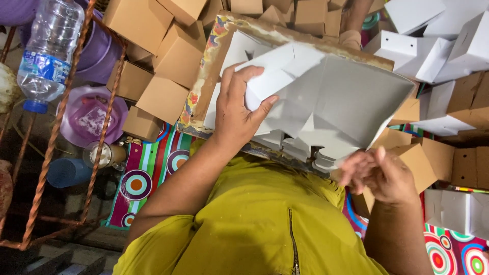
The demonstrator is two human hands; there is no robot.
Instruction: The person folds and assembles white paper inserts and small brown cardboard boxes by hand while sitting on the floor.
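Observation:
A half-folded white cardboard box (336, 97) stands open on a worn wooden board (204, 81) that rests on my lap. My left hand (237, 109) grips the box's left flap, thumb on the outside and fingers curled over the edge. My right hand (379, 175) is blurred at the box's lower right corner, fingers pinched on a thin white flap there. A stack of flat white box blanks (305, 145) lies on the board under the box.
Several folded brown boxes (163, 61) pile up at the back left, and white and brown ones (448, 56) at the right. A copper-coloured metal rack (56, 122) stands at the left with a plastic water bottle (48, 51). A striped, circle-patterned mat (147, 173) covers the floor.

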